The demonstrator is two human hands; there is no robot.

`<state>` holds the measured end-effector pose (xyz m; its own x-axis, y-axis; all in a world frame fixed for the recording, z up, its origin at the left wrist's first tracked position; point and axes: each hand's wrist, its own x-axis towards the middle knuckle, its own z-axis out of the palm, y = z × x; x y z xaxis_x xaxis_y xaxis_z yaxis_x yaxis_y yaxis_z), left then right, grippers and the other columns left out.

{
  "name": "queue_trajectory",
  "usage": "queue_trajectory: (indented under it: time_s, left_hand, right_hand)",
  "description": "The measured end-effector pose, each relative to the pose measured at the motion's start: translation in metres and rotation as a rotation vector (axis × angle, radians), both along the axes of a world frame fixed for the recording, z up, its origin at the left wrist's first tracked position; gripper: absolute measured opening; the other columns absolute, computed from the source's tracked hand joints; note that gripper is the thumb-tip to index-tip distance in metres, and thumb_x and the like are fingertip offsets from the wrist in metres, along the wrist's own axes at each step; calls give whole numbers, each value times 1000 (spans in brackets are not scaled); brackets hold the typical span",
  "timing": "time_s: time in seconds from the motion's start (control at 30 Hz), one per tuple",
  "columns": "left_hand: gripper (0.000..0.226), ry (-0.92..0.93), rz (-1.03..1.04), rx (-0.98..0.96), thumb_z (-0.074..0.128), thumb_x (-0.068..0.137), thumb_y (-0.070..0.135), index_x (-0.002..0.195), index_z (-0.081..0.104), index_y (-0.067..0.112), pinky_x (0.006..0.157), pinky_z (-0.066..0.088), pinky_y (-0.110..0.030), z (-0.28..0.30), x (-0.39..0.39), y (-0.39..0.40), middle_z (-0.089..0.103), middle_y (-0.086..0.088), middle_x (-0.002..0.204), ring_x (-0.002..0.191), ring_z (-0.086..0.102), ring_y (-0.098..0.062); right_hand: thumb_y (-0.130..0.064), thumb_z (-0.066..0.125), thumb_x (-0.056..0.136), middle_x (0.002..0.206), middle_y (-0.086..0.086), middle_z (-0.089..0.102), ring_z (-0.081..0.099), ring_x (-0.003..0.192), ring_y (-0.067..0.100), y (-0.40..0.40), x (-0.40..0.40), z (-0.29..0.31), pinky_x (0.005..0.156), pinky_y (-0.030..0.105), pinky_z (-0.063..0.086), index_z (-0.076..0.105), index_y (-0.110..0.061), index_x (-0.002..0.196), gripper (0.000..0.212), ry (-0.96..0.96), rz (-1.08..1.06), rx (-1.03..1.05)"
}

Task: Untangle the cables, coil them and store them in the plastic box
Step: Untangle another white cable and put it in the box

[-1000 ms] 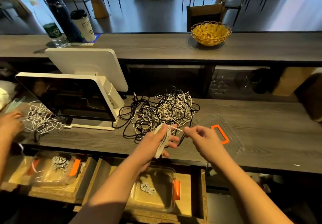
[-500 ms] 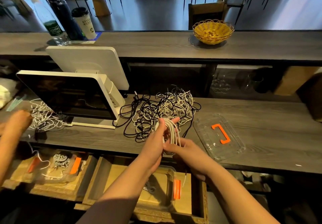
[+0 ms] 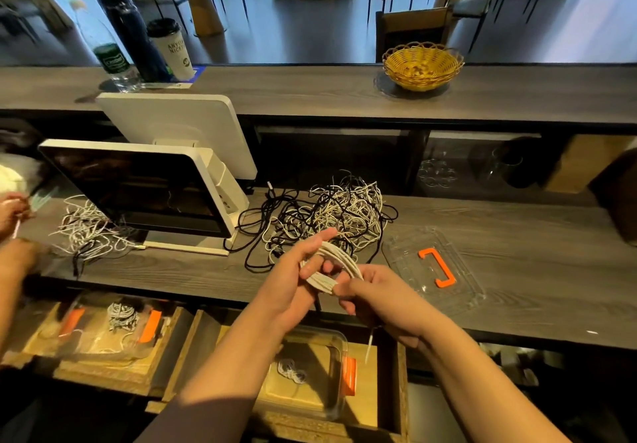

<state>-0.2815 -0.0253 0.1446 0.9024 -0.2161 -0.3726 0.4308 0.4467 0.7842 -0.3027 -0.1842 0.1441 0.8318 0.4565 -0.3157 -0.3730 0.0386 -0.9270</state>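
**White cable half-coiled over the counter edge**

The left hand [image 3: 293, 280] has a white cable coil [image 3: 332, 267] looped around its fingers. The right hand [image 3: 379, 296] pinches the bundle's lower end, with the loose tail dangling below. The tangled cable pile [image 3: 331, 215] sits just behind on the counter [image 3: 517, 236]. The plastic box [image 3: 310, 373] is in the open drawer below, and its clear lid [image 3: 434, 267] with orange handle lies to the right. The coffee cup [image 3: 172, 49] has writing on it, but it's too blurry to read.

One head-worn wide-angle view — forward and down, close over the hands, counter [image 3: 517, 270] beyond.
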Motion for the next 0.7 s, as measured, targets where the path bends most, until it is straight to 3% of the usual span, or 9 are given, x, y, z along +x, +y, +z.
queue_trajectory:
  time_s: [0.13,0.27,0.37,0.47,0.5,0.57,0.63,0.7]
  left_hand:
    - [17,-189,-10,553,67,92,29,86,77,16,65,45,-29,-3,4,4,69,-1,75,68,55,-16]
    - [38,-326,-22,858,63,96,26,60,56,16,56,32,-31,-8,5,0,44,6,52,54,39,-12]
    - [44,-338,-64,934,56,100,28,56,51,21,58,31,-32,-11,3,-4,43,11,49,51,38,-9]
    - [51,-399,-162,975,53,100,43,54,49,21,53,32,-31,-13,-1,-3,43,7,49,49,38,-13]
    - [53,-433,-182,997,53,99,47,53,46,22,52,30,-31,-14,-1,-2,40,7,49,48,35,-13]
    - [54,-469,-186,1018,54,97,49,52,43,22,50,26,-31,-13,0,-2,34,8,47,47,30,-13]
    - [54,-435,-169,987,55,97,47,51,41,21,50,24,-31,-12,2,-3,32,7,47,47,27,-14]
    - [53,-359,-181,933,55,97,47,53,43,19,49,26,-30,-10,2,-4,33,5,48,46,27,-15]
  right_hand:
    - [-2,57,93,59,2,52,43,49,7,-5,-2,1,51,15,36,61,-9,81,15,24,40,-5]
    - [-3,57,94,59,2,52,43,52,9,-7,-3,-1,57,19,36,63,-12,77,20,48,66,6]
    - [-4,57,94,59,2,52,43,53,11,-11,-5,-2,59,23,36,64,-16,73,25,57,62,13]
    - [-7,60,93,58,0,51,44,50,9,-18,-7,-3,53,17,40,64,-11,79,15,58,79,0]
    - [-11,63,94,58,-1,51,44,49,8,-21,-8,-1,52,16,40,64,-8,84,10,46,102,-17]
    - [-26,68,92,58,-8,55,47,49,3,-25,-8,3,50,13,39,66,-4,91,22,5,97,-111]
    - [-41,66,87,60,-11,59,49,50,2,-31,-5,2,49,14,37,68,-8,100,36,-45,-15,-187]
    - [-38,66,89,60,-4,51,40,48,10,-36,0,-3,44,21,29,65,-15,107,29,-32,-166,-123]
